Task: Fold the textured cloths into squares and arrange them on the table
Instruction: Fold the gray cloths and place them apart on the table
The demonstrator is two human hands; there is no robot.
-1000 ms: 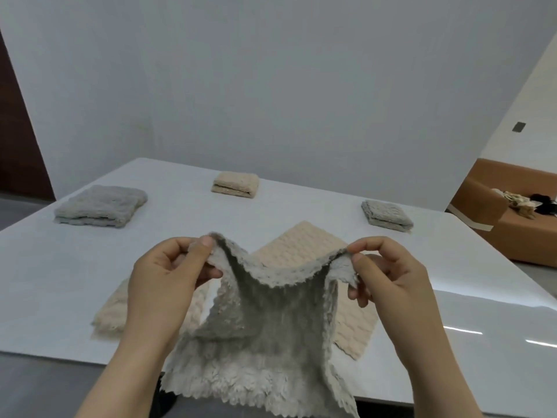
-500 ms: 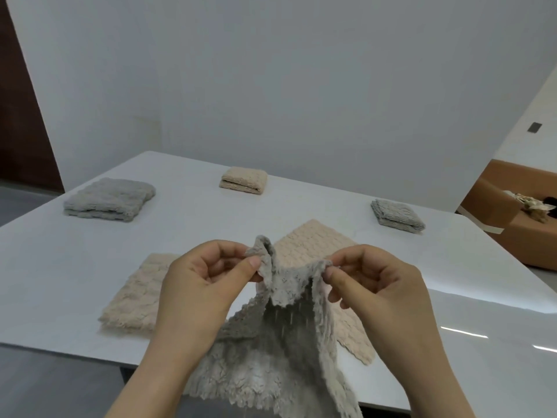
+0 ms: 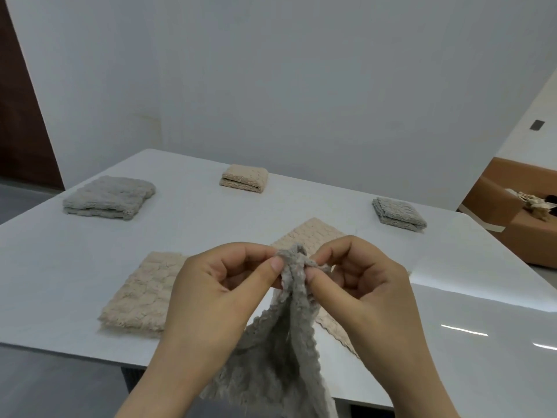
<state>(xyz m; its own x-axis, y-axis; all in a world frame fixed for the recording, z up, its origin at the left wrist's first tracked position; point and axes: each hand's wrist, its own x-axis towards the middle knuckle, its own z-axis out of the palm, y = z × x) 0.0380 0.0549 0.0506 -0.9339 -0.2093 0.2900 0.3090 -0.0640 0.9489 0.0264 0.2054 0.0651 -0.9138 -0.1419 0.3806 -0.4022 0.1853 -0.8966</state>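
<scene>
A grey textured cloth (image 3: 280,351) hangs in the air over the near edge of the white table (image 3: 60,267). My left hand (image 3: 217,294) and my right hand (image 3: 358,285) each pinch a top corner, and the two corners meet between my thumbs. Below my hands a beige cloth (image 3: 141,294) lies spread flat on the table, partly hidden. Three folded cloths sit farther back: a large grey one (image 3: 108,197) at the left, a beige one (image 3: 244,178) in the middle and a small grey one (image 3: 399,213) at the right.
A white wall stands right behind the table's far edge. An orange-brown sofa (image 3: 509,212) with small items on it is off to the right. The table's near edge runs under my forearms.
My hands have come together, bringing the two held corners of the grey cloth from spread apart to touching. The cloth now hangs doubled lengthwise.
</scene>
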